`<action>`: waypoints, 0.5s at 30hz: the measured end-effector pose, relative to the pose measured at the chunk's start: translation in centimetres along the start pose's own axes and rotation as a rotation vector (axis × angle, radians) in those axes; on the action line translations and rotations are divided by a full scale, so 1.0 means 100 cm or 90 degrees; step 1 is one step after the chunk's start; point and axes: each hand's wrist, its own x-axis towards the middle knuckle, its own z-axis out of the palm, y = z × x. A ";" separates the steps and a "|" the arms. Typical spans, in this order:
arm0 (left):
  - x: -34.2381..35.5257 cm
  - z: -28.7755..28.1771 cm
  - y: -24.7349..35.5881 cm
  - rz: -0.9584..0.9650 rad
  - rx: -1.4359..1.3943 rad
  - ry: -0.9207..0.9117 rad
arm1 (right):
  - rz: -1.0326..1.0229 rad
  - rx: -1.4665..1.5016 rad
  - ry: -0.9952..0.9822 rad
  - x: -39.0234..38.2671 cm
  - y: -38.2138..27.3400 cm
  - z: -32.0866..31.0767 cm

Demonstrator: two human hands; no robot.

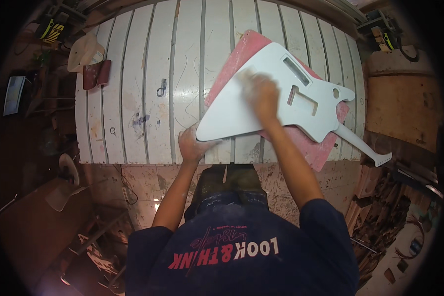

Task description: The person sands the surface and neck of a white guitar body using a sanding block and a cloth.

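A white, angular electric guitar body (222,111) with its neck (355,138) attached lies over a pink mat (246,44) on the slatted table. Its cut-out pockets and a round hole show on the right side. My left hand (190,143) grips the pointed lower-left corner, thumb along the near edge. Over the upper middle of the body, my right hand (261,96) is pressed to the white face, its fingers smeared by motion. A pale tan patch shows at its fingertips; I cannot make out what it is.
The white slatted table (148,54) is stained and scratched. At its far left sit a cap (85,51) and dark red rolls (96,75). Scrap wood (382,207) lies at the lower right, a brown board (404,106) at the right. Stools and frames (101,251) stand lower left.
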 end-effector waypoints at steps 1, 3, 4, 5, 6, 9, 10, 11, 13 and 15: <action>0.001 0.004 0.005 -0.013 -0.019 -0.003 | 0.008 -0.006 0.001 -0.011 -0.001 0.003; 0.006 0.005 0.004 -0.017 -0.036 -0.001 | -0.048 -0.003 0.063 -0.047 -0.024 0.030; 0.004 0.008 -0.006 -0.007 0.003 0.002 | -0.083 0.000 0.094 -0.061 -0.044 0.037; -0.002 0.009 -0.015 -0.008 0.043 0.004 | -0.119 0.073 0.056 -0.091 -0.085 0.023; -0.006 0.011 -0.016 -0.015 0.041 0.001 | -0.147 0.141 0.014 -0.117 -0.115 0.004; -0.002 0.003 -0.004 0.065 0.008 0.023 | -0.168 0.182 -0.008 -0.087 -0.050 0.005; -0.003 0.002 -0.003 0.067 0.008 0.020 | -0.079 0.044 0.023 -0.070 -0.024 0.004; -0.003 0.001 -0.003 0.041 -0.015 0.017 | 0.077 -0.018 -0.087 -0.043 0.003 0.000; -0.004 0.002 -0.001 0.019 -0.043 0.010 | 0.081 0.007 -0.009 -0.057 -0.015 0.004; 0.002 0.005 0.003 0.035 -0.039 0.013 | -0.008 0.040 0.026 -0.104 -0.055 0.035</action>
